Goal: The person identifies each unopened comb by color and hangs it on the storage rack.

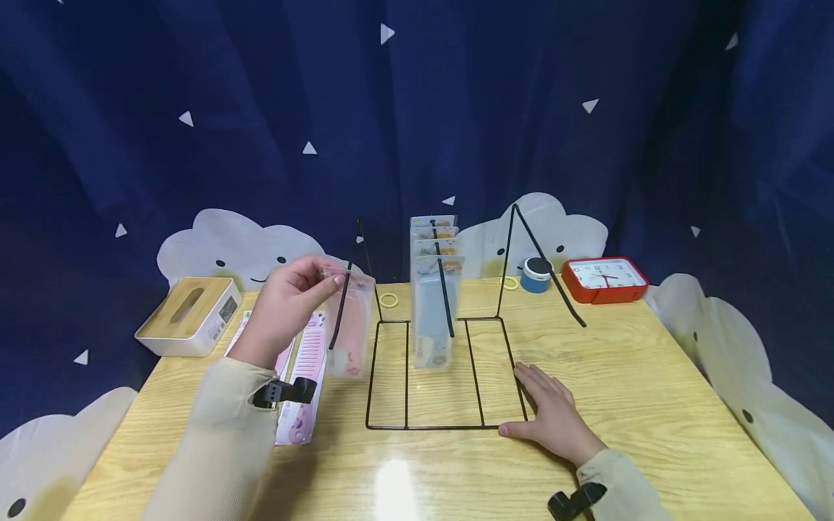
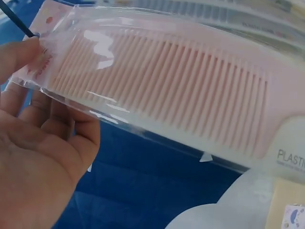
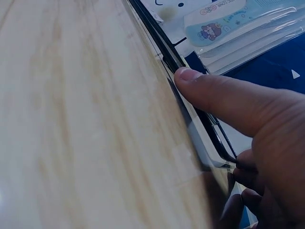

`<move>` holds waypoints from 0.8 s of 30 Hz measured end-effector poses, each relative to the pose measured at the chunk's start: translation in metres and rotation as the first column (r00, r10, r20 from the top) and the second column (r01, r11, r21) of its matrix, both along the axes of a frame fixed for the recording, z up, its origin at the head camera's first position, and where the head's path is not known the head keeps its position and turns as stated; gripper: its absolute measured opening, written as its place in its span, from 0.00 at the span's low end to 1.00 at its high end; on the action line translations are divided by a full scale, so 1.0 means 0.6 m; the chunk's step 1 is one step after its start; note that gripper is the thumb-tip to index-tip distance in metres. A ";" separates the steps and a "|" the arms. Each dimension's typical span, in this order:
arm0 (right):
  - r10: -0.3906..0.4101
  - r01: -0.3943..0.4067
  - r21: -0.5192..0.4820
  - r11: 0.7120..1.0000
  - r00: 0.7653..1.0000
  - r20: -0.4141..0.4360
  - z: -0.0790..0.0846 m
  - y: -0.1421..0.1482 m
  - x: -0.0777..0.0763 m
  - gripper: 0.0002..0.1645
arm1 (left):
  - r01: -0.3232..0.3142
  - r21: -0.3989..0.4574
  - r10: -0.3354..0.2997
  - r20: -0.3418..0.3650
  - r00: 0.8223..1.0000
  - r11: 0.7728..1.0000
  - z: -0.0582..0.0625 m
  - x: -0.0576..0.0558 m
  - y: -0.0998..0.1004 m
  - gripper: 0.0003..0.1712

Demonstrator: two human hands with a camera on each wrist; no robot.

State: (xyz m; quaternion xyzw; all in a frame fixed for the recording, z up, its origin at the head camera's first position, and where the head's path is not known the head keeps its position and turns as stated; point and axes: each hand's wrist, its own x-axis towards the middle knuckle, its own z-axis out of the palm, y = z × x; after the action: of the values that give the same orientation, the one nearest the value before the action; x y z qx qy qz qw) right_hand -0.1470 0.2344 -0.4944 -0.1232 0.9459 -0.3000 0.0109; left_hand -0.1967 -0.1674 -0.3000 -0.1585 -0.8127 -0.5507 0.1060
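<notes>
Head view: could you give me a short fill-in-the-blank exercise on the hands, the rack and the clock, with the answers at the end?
The left hand holds a packaged ____ comb.
The right hand touches the black wire rack at its near ____ corner.
On the middle hook, the frontmost pack looks ____.
The clock has a ____ frame.
Missing words: pink; right; blue; red.

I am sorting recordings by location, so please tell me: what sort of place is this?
Probably an indoor corner arranged for filming, like a small shop display: a wooden table before a blue curtain, with a rack of packaged combs.
</notes>
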 end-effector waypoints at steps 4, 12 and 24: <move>0.010 -0.010 -0.007 1.000 1.000 -0.022 0.001 -0.002 0.000 0.69 | -0.027 0.048 0.026 0.021 0.999 0.998 -0.001 -0.030 0.001 0.12; 0.011 -0.011 -0.010 1.000 1.000 -0.011 -0.001 -0.002 0.001 0.69 | -0.074 0.164 0.076 -0.008 0.997 0.984 -0.005 -0.088 0.025 0.10; -0.001 0.001 -0.006 1.000 1.000 0.004 -0.003 0.001 0.000 0.69 | -0.104 0.149 0.101 0.032 0.994 0.983 -0.026 -0.111 0.007 0.14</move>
State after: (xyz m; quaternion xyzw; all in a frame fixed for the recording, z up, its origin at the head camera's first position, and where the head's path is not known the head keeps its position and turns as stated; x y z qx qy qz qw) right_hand -0.1472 0.2351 -0.4964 -0.1223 0.9450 -0.3031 0.0123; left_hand -0.2631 -0.1631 -0.3156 -0.1014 -0.7772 -0.6060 0.1360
